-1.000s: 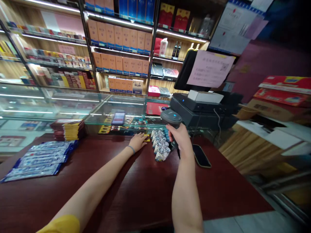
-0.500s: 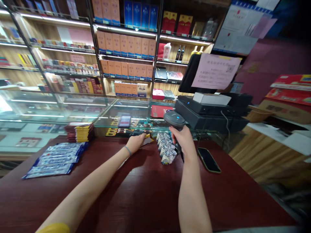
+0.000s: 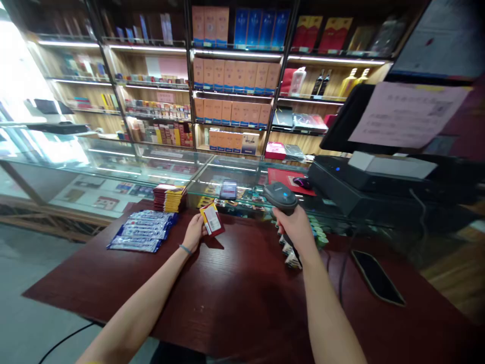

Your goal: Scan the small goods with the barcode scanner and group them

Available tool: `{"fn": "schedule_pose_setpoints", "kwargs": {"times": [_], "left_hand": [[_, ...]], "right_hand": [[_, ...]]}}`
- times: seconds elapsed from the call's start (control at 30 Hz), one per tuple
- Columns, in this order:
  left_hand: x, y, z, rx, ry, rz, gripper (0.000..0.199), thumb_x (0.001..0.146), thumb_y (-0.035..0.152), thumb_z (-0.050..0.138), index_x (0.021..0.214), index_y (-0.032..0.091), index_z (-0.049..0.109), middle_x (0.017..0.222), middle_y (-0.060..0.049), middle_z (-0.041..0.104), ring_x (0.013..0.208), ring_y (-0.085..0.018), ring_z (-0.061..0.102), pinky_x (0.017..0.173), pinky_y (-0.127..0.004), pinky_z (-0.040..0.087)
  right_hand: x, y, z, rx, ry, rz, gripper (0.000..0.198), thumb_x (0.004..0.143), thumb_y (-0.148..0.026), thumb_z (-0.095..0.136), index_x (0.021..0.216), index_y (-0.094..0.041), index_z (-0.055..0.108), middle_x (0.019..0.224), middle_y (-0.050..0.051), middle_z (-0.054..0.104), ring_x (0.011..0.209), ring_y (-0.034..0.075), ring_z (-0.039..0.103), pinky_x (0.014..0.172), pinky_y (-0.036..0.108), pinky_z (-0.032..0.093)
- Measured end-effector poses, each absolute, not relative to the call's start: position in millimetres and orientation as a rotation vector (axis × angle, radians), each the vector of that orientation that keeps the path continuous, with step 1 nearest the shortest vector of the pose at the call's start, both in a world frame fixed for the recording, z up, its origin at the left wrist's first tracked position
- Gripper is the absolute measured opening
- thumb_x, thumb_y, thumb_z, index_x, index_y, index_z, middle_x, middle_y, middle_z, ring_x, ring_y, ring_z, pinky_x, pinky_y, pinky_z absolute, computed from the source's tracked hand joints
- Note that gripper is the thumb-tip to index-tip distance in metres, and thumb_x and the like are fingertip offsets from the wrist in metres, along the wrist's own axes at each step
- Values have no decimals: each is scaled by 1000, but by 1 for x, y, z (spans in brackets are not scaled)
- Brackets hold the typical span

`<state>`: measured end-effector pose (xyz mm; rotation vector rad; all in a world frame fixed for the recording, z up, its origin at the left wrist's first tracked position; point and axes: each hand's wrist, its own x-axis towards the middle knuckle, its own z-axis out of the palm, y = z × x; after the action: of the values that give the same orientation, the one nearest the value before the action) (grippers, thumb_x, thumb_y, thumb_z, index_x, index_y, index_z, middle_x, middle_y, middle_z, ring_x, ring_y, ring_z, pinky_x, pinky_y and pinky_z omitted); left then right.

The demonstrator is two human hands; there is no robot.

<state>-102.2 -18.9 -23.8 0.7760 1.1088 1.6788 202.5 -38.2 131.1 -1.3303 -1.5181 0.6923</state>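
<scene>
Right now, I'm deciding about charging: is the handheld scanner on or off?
On, it seems: a blue light glows on top of the scanner in the right hand.

Left arm [image 3: 140, 303] extended forward, angled inward; left grip [image 3: 194, 232] closed in a pinch. Right arm [image 3: 329, 308] also out front, slanting inward; right grip [image 3: 297, 227] curled fist-like, well apart from the left.

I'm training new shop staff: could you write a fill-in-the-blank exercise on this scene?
The right hand grips a dark handheld ____.
The left hand holds a flat packet edged in dark red and ____.
The wristband is on the ____ wrist.
In the picture, the phone lies to the ____ of the right hand.

Missing words: scanner; yellow; left; right.
</scene>
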Motion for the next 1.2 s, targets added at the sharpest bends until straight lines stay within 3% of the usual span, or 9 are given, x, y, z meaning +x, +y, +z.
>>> {"fn": "schedule_pose_setpoints", "kwargs": {"times": [0.23, 0.33, 0.5, 0.6, 0.77, 0.87, 1.03, 1.2], "left_hand": [[-112, -15, -17, 408, 810, 1930, 20, 87, 21, 66, 99, 21, 51, 95, -3, 70, 80, -15, 71, 80, -35, 58], [-114, -13, -21, 302, 726, 1965, 17, 90, 17, 63, 98, 22, 49, 100, -3, 70, 88, -16, 72, 90, -42, 56], [-115, -11, -24, 200, 696, 1989, 12, 94, 14, 57, 97, 23, 49, 104, -4, 69, 92, -16, 72, 97, -47, 54], [-115, -9, -25, 194, 692, 1989, 12, 95, 14, 55, 97, 23, 49, 105, -2, 69, 92, -15, 71, 100, -49, 53], [-115, -10, -27, 209, 642, 1980, 9, 95, 15, 53, 95, 24, 50, 110, -4, 68, 101, -17, 70, 103, -50, 51], [-116, -10, -27, 217, 642, 1985, 12, 94, 15, 57, 97, 24, 50, 111, -5, 69, 104, -18, 70, 102, -50, 52], [-117, -8, -29, 221, 721, 1996, 17, 90, 18, 63, 96, 23, 48, 101, -3, 70, 89, -16, 71, 91, -42, 57], [-118, -8, -25, 319, 829, 1988, 25, 81, 20, 70, 98, 21, 52, 90, -2, 69, 75, -14, 69, 74, -31, 57]], "right_hand": [[150, -41, 100, -1356, -1703, 728, 31, 79, -48, 63, 90, -20, 62, 52, -2, 61, 40, 17, 57, 49, 28, 45], [127, -48, 86, -1387, -1821, 724, 36, 79, -46, 64, 106, -22, 62, 66, 1, 69, 44, 18, 60, 52, 29, 46], [104, -61, 77, -1476, -2051, 735, 45, 79, -42, 67, 121, -28, 55, 92, 5, 76, 76, 27, 73, 64, 31, 49], [100, -65, 76, -1452, -2116, 770, 45, 79, -38, 68, 121, -28, 56, 102, 6, 77, 97, 31, 73, 76, 34, 50], [99, -65, 79, -1460, -2153, 752, 38, 76, -28, 70, 113, -25, 63, 107, 9, 76, 109, 33, 70, 87, 36, 50], [100, -64, 81, -1475, -2130, 767, 38, 76, -28, 70, 113, -25, 63, 105, 8, 77, 108, 33, 70, 85, 36, 50], [104, -63, 80, -1442, -2102, 757, 42, 76, -31, 68, 116, -26, 60, 99, 6, 76, 99, 31, 72, 79, 33, 51], [108, -59, 77, -1451, -2037, 751, 44, 78, -37, 64, 120, -27, 58, 88, 5, 75, 68, 25, 71, 59, 29, 47]]}}
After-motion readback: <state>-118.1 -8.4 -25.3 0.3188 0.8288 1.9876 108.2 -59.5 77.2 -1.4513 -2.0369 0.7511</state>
